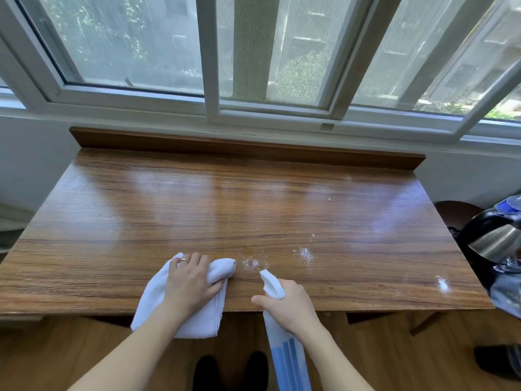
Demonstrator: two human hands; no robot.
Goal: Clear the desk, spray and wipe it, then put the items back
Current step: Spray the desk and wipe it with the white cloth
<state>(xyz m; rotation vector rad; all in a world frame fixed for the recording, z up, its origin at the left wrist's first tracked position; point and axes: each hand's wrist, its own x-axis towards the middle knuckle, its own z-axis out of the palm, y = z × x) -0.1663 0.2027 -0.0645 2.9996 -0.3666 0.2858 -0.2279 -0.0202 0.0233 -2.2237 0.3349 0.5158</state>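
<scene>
The wooden desk [225, 210] lies bare under the window, with white spray specks [306, 253] and crumbs on its front right part. My left hand [189, 280] presses flat on a white cloth [158, 300] at the desk's front edge; the cloth hangs over that edge. My right hand [290, 303] grips a white spray bottle with blue stripes [287, 354], its nozzle pointing at the wet specks just right of the cloth.
A steel and black kettle [496, 244] and other bagged items sit on a chair at the right of the desk. A raised wooden ledge [245, 145] runs along the desk's back below the window sill. My feet show on the wooden floor.
</scene>
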